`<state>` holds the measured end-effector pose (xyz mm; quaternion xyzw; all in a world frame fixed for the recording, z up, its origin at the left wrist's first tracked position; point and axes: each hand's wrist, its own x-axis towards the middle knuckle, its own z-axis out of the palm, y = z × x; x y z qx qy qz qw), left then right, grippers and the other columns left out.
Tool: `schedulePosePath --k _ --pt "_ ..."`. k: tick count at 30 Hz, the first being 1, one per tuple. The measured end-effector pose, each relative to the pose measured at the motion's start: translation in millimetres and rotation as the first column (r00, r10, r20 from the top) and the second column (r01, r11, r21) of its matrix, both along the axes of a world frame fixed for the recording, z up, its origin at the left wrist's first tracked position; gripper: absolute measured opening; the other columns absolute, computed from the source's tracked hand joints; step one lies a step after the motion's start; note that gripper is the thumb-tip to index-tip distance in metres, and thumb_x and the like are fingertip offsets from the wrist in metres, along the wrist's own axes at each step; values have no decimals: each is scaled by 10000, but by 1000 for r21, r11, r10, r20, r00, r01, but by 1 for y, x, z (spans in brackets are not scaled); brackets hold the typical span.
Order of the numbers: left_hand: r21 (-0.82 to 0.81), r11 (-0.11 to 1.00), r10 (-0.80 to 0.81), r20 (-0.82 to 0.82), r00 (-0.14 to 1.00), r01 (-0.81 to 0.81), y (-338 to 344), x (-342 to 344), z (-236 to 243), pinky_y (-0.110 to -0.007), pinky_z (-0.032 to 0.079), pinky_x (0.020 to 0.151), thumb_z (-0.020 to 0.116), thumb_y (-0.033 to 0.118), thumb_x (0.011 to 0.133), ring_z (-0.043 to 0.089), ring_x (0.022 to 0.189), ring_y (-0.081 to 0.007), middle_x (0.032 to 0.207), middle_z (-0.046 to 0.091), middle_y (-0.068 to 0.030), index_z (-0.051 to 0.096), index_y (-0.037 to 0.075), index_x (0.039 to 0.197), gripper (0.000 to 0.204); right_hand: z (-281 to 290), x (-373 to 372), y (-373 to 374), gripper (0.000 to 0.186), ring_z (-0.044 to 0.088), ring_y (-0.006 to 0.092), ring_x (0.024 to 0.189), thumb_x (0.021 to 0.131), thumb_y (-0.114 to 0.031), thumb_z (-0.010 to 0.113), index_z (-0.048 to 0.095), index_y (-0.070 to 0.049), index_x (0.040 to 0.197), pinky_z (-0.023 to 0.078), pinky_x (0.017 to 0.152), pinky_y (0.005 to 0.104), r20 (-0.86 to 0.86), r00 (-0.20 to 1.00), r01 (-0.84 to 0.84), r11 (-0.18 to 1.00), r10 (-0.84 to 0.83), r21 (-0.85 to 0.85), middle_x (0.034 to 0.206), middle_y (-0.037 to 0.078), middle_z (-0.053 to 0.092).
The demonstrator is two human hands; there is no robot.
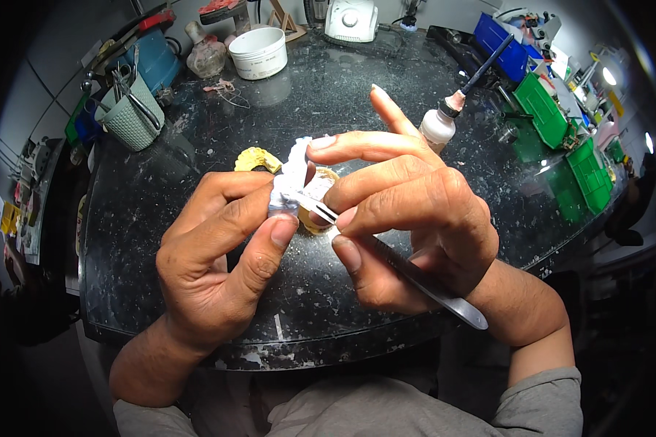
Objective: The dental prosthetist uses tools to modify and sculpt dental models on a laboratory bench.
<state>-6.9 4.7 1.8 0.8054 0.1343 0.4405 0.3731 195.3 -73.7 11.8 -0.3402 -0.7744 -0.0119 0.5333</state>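
Note:
My left hand [215,255] pinches a small white dental cast [291,178] with a toothed-looking upper edge between thumb and fingers. In my right hand [434,207] is a scalpel [434,288] with a flat metal handle, gripped like a pen. Its blade end reaches the lower part of the cast; glare hides whether it touches. My right index fingertip rests at the upper right edge of the cast, and the little finger sticks up. Behind the hands lies a yellow arch-shaped dental model [255,158]. Another yellowish piece [315,224] with a white inside is partly covered by my fingers.
On the dark, speckled bench [270,320] a white bottle [439,125] with a brush-like tool stands beyond my right hand. At the back are a white tub [259,54] and a glass flask [205,52]. A tool basket [131,113] stands left, green bins [590,175] right.

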Motion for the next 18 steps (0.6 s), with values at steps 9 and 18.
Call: schedulePosePath --k 9,18 --pt "14 1000 -3 -13 1000 3 0 0 1 -287 514 802 680 44 906 635 945 -188 1059 645 -166 705 -47 1102 217 2 1 -1 321 663 336 1109 700 51 724 606 -81 969 259 1123 653 33 999 10 1000 -10 0 922 76 707" --pt "24 1000 -1 -26 1000 2 0 1 2 -291 517 808 684 49 903 635 955 -199 1064 645 -170 705 -49 1102 223 2 3 -1 319 664 330 1107 724 17 731 584 -89 988 234 1135 657 71 997 20 1000 -21 14 939 72 711"
